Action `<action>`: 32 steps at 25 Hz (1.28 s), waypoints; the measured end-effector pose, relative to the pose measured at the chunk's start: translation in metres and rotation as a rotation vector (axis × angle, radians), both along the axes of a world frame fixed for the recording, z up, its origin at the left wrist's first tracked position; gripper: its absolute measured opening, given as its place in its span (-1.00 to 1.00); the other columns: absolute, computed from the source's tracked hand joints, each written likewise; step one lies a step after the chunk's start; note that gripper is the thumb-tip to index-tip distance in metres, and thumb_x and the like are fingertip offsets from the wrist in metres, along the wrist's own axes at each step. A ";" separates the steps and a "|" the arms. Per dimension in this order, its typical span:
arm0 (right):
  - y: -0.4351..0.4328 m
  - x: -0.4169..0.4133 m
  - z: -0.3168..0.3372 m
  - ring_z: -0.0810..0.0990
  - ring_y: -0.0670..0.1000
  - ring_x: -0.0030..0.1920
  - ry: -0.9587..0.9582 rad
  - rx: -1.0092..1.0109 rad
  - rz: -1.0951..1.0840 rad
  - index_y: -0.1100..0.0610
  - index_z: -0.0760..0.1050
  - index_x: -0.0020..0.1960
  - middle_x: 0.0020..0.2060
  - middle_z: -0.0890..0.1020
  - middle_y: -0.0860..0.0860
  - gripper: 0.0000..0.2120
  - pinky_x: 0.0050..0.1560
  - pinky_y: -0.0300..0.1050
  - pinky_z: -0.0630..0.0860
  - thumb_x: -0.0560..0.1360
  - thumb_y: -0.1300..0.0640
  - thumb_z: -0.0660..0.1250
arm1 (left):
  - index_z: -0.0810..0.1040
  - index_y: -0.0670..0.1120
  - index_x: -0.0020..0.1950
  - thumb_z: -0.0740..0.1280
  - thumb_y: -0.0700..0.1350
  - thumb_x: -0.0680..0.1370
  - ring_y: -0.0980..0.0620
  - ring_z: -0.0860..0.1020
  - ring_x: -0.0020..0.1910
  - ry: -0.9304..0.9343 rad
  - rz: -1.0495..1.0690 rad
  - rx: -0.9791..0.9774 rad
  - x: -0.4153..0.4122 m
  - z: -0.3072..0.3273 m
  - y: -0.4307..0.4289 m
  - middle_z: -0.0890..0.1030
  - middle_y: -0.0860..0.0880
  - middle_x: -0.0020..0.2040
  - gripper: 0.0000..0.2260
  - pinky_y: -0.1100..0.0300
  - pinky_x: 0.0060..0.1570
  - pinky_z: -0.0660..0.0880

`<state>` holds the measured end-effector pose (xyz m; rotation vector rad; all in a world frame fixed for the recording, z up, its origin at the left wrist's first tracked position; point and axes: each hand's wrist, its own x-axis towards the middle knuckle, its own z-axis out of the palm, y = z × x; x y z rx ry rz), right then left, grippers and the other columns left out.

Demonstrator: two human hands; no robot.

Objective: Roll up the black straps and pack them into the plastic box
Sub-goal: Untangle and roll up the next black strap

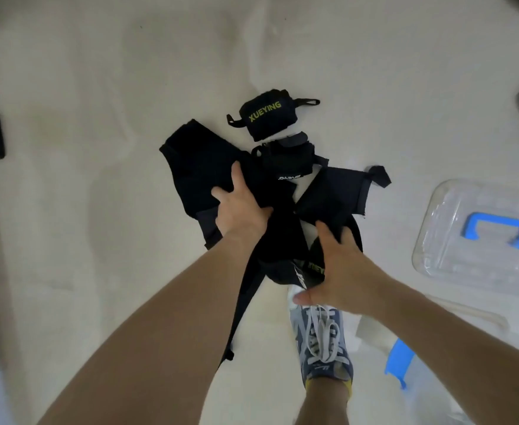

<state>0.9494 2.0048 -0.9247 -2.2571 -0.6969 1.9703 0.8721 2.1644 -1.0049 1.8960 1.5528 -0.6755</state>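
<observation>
- The loose straps (285,240) lie in a tangled heap in the middle of the pale floor (98,210). They sit right in front of my shoe (322,342), and one long tail trails down towards me.
- My left hand (242,210) grasps a fold of the heap. Two fingers are spread out over a flat black piece on its left side.
- My right hand (341,268) wraps round the near right side of the same heap, thumb underneath.
- I judge the straps to be light, soft and floppy. They won't slip, but they will snag on one another, and a roll will spring open if it is slack.
- It seems best to take one by its free end, pull it flat and roll it tight.
- Two rolled straps (265,116) lie just beyond the heap, towards the far side of the floor.
- I cannot count the loose ones, because they overlap.
- One clear lid (466,259) with a blue handle lies to the right.
- One plastic box (436,394) is only partly in view, near my right forearm.
</observation>
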 end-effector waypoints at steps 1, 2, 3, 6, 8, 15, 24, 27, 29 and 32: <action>-0.008 -0.009 -0.011 0.40 0.24 0.35 -0.060 -0.003 0.125 -0.02 -0.21 0.59 0.48 0.01 0.07 0.25 0.28 0.16 0.48 0.23 -0.20 0.59 | 0.18 0.11 0.54 0.43 -0.07 0.52 -0.22 0.55 0.06 -0.095 0.031 0.026 0.001 -0.001 -0.003 0.44 -0.20 0.26 -0.34 -0.05 0.09 0.54; -0.016 -0.018 -0.018 0.45 0.23 0.28 -0.111 -0.001 0.220 0.00 -0.19 0.59 0.45 0.03 0.07 0.19 0.22 0.15 0.51 0.27 -0.15 0.58 | 0.37 0.05 0.44 0.39 -0.11 0.55 -0.17 0.58 0.01 -0.215 0.124 0.031 0.001 -0.004 -0.003 0.55 -0.15 0.14 -0.53 0.00 0.03 0.56; -0.024 -0.026 -0.021 0.48 0.22 0.23 -0.157 -0.013 0.281 0.01 -0.13 0.58 0.44 0.04 0.06 0.11 0.19 0.12 0.54 0.32 -0.12 0.55 | 0.53 0.00 0.26 0.38 -0.15 0.56 -0.15 0.61 -0.07 -0.336 0.305 -0.002 -0.001 0.000 0.003 0.62 -0.09 -0.03 -0.72 0.05 -0.07 0.58; -0.042 -0.040 -0.024 0.50 0.13 0.15 -0.330 0.008 0.370 -0.03 0.13 0.52 0.39 0.22 0.02 -0.29 0.08 -0.02 0.57 0.49 -0.02 0.42 | 0.55 -0.13 -0.10 0.40 -0.21 0.57 0.06 0.40 -0.47 -0.722 1.019 -0.287 -0.012 0.055 0.021 0.47 -0.01 -0.35 -0.93 0.24 -0.43 0.40; -0.044 -0.042 -0.020 0.52 0.06 0.09 -0.422 0.046 0.432 -0.07 0.32 0.39 0.23 0.40 -0.02 -0.55 -0.04 -0.09 0.54 0.54 0.03 0.34 | 0.56 -0.13 -0.10 0.38 -0.15 0.57 0.13 0.32 -0.47 -0.882 1.173 -0.435 -0.020 0.112 0.024 0.45 0.01 -0.35 -0.92 0.29 -0.40 0.35; -0.047 -0.005 0.071 0.65 -0.02 -0.25 0.075 0.209 -0.618 0.12 0.60 -0.20 -0.34 0.67 -0.01 -0.85 -0.23 -0.21 0.51 0.52 0.10 0.43 | 0.72 -0.14 -0.02 0.29 -0.15 0.41 -0.15 0.62 0.20 -1.253 1.289 -0.554 -0.057 0.248 -0.017 0.68 -0.12 0.14 -0.75 -0.12 0.36 0.38; -0.178 0.066 0.298 0.70 0.00 -0.10 0.585 0.624 -0.825 0.15 0.60 0.11 -0.09 0.72 0.06 -0.71 -0.11 -0.19 0.61 0.39 0.21 0.38 | 0.55 0.01 0.21 0.39 -0.31 0.41 -0.06 0.66 0.06 -1.005 0.201 -0.402 -0.019 0.408 -0.212 0.68 -0.04 0.04 -0.59 0.15 -0.03 0.60; -0.235 0.070 0.338 0.71 0.02 -0.06 0.564 0.620 -0.726 0.18 0.59 0.14 -0.05 0.72 0.10 -0.66 -0.08 -0.17 0.62 0.37 0.17 0.41 | 0.43 0.29 0.26 0.34 -0.32 0.39 0.05 0.63 0.05 -0.994 -0.077 -0.284 -0.016 0.447 -0.273 0.63 0.14 0.04 -0.39 0.23 -0.03 0.56; -0.270 0.065 0.351 0.68 0.12 0.09 0.509 0.608 -0.669 0.21 0.55 0.22 0.08 0.69 0.17 -0.60 0.13 -0.02 0.61 0.40 0.20 0.44 | 0.31 0.33 0.39 0.36 -0.21 0.44 0.20 0.62 0.04 -0.955 -0.251 -0.118 -0.013 0.466 -0.307 0.62 0.23 0.05 -0.36 0.29 -0.03 0.55; -0.314 0.056 0.367 0.64 0.13 0.19 0.414 0.639 -0.674 0.07 0.48 0.33 0.16 0.65 0.12 -0.50 0.24 0.14 0.55 0.45 0.38 0.43 | 0.27 0.28 0.47 0.30 -0.33 0.50 0.05 0.64 0.03 -1.039 -0.218 -0.210 -0.009 0.487 -0.343 0.62 0.17 0.05 -0.31 0.04 -0.05 0.64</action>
